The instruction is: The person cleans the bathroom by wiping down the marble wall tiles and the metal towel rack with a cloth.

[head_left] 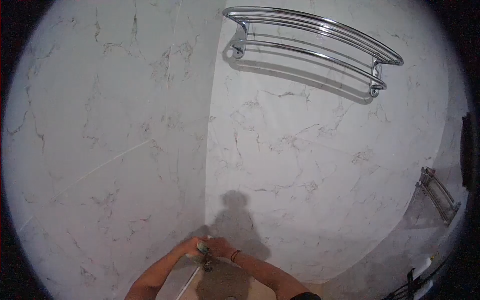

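Observation:
Low in the head view, my left hand (188, 246) and my right hand (221, 247) come together near the corner of the walls. Both are closed around a crumpled, pale greenish-grey cloth (202, 247). It looks bunched up between them, and much of it is hidden by the fingers. A dark band circles my right wrist. Just below the hands is a small round dark fitting (207, 268) that looks like a drain. A thin white strip (189, 283) runs slantwise beneath my left forearm.
Marbled walls (300, 150) meet in a corner ahead. A chrome towel rack (320, 52) is mounted high on the right wall. At far right are a second metal rack (440, 195), seemingly reflected, and dark objects (411, 285) too unclear to name.

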`<state>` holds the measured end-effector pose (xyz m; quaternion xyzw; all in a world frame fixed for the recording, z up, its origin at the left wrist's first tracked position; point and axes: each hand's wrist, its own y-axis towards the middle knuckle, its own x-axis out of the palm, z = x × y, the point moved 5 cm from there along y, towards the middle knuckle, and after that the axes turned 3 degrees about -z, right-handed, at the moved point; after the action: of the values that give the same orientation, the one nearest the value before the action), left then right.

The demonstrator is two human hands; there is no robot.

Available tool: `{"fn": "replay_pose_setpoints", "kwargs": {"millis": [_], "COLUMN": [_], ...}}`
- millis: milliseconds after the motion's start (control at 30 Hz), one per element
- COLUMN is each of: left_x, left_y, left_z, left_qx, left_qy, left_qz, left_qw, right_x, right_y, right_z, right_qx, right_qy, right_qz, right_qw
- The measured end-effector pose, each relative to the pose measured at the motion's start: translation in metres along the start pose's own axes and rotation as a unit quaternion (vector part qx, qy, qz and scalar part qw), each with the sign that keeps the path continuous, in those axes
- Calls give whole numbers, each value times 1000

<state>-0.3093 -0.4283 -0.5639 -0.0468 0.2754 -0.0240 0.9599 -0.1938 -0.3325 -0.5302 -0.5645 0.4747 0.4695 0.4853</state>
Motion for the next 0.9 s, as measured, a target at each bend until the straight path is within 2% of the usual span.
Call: {"fn": "replay_pose_setpoints", "kwargs": {"millis": [33, 67, 100, 133, 167, 200, 233, 300, 400, 433, 500, 533, 600, 633, 667, 733, 767, 800, 833, 867, 900], "left_x": [2, 1, -4, -4, -1, 3, 7, 13, 33, 42, 59, 69, 82, 89, 101, 118, 126, 135, 141, 143, 142], "left_y": [-5, -14, -22, -26, -32, -39, -44, -61, -73, -78, -93, -98, -104, -105, -105, -100, -101, -107, -109, -101, -95], "left_z": [11, 25, 33, 31, 34, 40, 38, 47, 28, 23, 17, 12, 20, 27, 28, 8, -3, -13, -31, -24, -31], "left_qx": [-2, -41, -79, -82, -12, 59, 57, 143, 160, 159, 74, 79, 119, 133, 10, -107, 12, 129, 74, 78, -93], "left_qy": [1, 113, 224, 226, 232, 237, 238, 220, 144, 145, 49, 49, 267, 266, 254, 244, 195, 139, 27, 27, -215], "left_qz": [1, 60, 117, 118, 150, 180, 180, 239, 221, 219, 231, 221, 239, 223, 110, -15, 78, 170, 249, 244, 227], "left_qw": [1000, 991, 964, 964, 961, 953, 953, 935, 951, 952, 969, 971, 926, 928, 961, 964, 978, 967, 965, 966, 945], "right_x": [-6, -12, -8, -4, 2, 13, 25, 31, 43, 53, 74, 86, 106, 116, 123, 130, 129, 122, 119, 117, 117], "right_y": [-8, -14, -14, -16, -17, -18, -20, -32, -57, -63, -73, -77, -86, -90, -92, -94, -95, -96, -93, -93, -92], "right_z": [0, 1, 3, 5, 8, 11, 15, 18, 15, 15, 16, 19, 25, 27, 27, 23, 20, 14, 5, -3, -15], "right_qx": [23, 45, 42, 42, 41, 40, 59, 77, 129, 161, 237, 279, 360, 398, 428, 452, 404, 410, 400, 388, 373], "right_qy": [60, 120, 121, 228, 332, 333, 379, 427, 484, 503, 533, 541, 555, 561, 565, 574, 565, 566, 573, 580, 589], "right_qz": [8, 16, 17, 30, 42, 43, 36, 30, 58, 72, 94, 104, 112, 112, 108, 106, 133, 139, 147, 159, 167], "right_qw": [998, 992, 992, 972, 941, 941, 923, 901, 863, 846, 807, 786, 741, 717, 697, 674, 707, 702, 700, 699, 697]}}
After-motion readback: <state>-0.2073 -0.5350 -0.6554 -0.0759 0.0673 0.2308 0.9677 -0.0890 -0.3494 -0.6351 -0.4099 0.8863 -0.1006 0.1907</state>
